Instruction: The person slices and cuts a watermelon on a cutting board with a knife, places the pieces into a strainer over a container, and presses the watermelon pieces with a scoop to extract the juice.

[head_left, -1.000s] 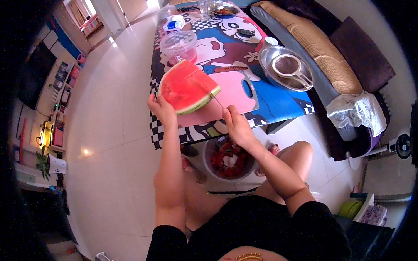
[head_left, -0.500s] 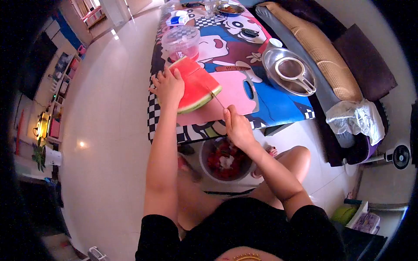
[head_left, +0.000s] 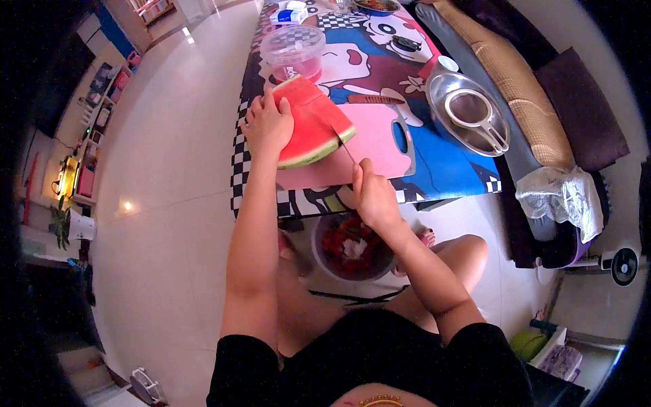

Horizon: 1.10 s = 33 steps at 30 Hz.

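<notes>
A big wedge of watermelon [head_left: 313, 125] lies on a pink cutting board [head_left: 380, 152], red flesh facing up and green rind toward me. My left hand [head_left: 269, 129] holds its left side, thumb resting near the flesh and fingers over the far edge. In my right hand [head_left: 376, 200] is a knife [head_left: 347, 150], its handle hidden by closed fingers. The blade is in the wedge at the right part of the rind, and a cut line runs across the flesh. Behind the wedge stands a clear plastic tub [head_left: 293, 51] with something reddish inside.
A long brown serrated-looking strip [head_left: 374, 99] lies behind the board. On the right, a metal bowl [head_left: 441, 125] carries a white-handled strainer [head_left: 469, 108]. Between my feet on the floor is a bin [head_left: 319, 247] with red scraps. A sofa [head_left: 505, 88] lines the table's right side.
The whole view has shifted a little, so the table appears farther right and higher. My left hand's fingers are less spread on the watermelon. The knife stays in the wedge near the same place.
</notes>
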### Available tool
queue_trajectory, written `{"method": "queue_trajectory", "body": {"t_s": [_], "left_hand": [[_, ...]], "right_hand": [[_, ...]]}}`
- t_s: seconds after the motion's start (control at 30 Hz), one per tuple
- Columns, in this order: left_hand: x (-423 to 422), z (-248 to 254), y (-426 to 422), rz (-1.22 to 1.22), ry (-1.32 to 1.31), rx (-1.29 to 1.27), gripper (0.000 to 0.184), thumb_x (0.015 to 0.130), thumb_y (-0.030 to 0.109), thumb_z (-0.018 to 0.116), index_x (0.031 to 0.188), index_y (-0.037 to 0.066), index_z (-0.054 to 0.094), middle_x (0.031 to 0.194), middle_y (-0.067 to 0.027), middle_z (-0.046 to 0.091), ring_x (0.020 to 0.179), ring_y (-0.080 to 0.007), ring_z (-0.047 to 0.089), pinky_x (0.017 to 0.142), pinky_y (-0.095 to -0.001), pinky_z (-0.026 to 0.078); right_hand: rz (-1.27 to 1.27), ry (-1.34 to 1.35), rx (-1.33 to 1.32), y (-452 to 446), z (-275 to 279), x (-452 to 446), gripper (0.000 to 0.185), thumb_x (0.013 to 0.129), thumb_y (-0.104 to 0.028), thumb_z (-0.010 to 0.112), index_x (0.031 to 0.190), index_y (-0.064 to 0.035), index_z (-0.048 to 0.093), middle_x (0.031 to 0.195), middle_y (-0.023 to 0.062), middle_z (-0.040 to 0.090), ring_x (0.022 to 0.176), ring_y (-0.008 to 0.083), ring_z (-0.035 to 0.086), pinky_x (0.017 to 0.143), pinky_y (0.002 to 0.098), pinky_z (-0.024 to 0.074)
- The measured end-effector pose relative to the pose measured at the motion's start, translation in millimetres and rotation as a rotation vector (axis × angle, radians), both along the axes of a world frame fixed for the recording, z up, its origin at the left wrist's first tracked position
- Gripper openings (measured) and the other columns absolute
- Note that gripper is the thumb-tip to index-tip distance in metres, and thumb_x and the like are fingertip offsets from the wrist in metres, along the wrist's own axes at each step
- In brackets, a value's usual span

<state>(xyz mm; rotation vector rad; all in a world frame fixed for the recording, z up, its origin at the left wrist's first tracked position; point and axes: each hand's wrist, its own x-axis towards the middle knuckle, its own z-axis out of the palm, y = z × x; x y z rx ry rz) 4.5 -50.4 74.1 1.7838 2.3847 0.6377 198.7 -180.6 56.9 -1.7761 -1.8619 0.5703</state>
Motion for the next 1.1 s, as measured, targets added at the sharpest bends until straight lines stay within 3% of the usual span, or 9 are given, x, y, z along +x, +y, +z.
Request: {"method": "queue_trajectory", "body": {"t_s": [0.3,0.5,0.7,0.93,1.03,1.1], "left_hand": [[-6,-5,10,-0.046,-0.026,0.0,0.055,0.094,0.045,0.034,0.141,0.017,0.033,0.144,-0.0133,0.034,0.135,-0.0299,0.03,0.109,-0.0554,0.019],[-10,-12,12,-0.067,-0.025,0.01,0.055,0.093,0.046,0.034,0.14,0.018,0.034,0.144,-0.0128,0.035,0.134,-0.0307,0.032,0.109,-0.0548,0.019],[-21,-12,20,-0.12,-0.082,-0.063,0.056,0.093,0.047,0.033,0.141,0.018,0.034,0.144,-0.0112,0.036,0.134,-0.0306,0.033,0.109,-0.0575,0.018],[-4,-13,21,-0.269,-0.094,-0.115,0.057,0.093,0.05,0.031,0.143,0.022,0.032,0.147,-0.0093,0.032,0.135,-0.0307,0.031,0.109,-0.0592,0.016],[-4,-23,28,-0.273,-0.118,-0.108,0.057,0.093,0.051,0.03,0.143,0.023,0.032,0.148,-0.0093,0.031,0.135,-0.0325,0.031,0.109,-0.0591,0.016],[-5,-23,28,-0.282,-0.11,-0.111,0.058,0.093,0.051,0.03,0.143,0.023,0.032,0.148,-0.0098,0.031,0.133,-0.0347,0.033,0.109,-0.059,0.017]], "right_hand": [[0.047,0.009,-0.008,33,-18,-8,0.031,0.099,-0.027,0.033,0.096,0.0018,0.045,0.068,0.0312,0.057,0.07,0.0505,0.056,0.066,0.0586,0.0426],[0.097,0.06,-0.021,45,-17,-12,0.038,0.099,-0.032,0.032,0.096,0.0036,0.045,0.077,0.0313,0.061,0.075,0.0501,0.059,0.069,0.0583,0.0461],[0.152,0.057,-0.086,39,-18,-6,0.027,0.095,-0.024,0.043,0.1,0.0031,0.041,0.077,0.033,0.06,0.078,0.0498,0.058,0.071,0.058,0.0431],[0.089,-0.06,0.082,-10,-15,-1,0.022,0.093,-0.016,0.044,0.101,0.0041,0.042,0.083,0.0283,0.063,0.068,0.0436,0.063,0.057,0.0525,0.0495],[0.008,-0.11,0.011,-34,-8,6,0.022,0.095,-0.019,0.044,0.105,0.0006,0.045,0.081,0.0242,0.064,0.064,0.0401,0.063,0.054,0.0487,0.0506],[0.017,-0.066,0.15,-40,-8,10,0.022,0.095,-0.021,0.045,0.106,-0.0028,0.046,0.078,0.0215,0.064,0.062,0.039,0.063,0.053,0.0483,0.0503]]}}
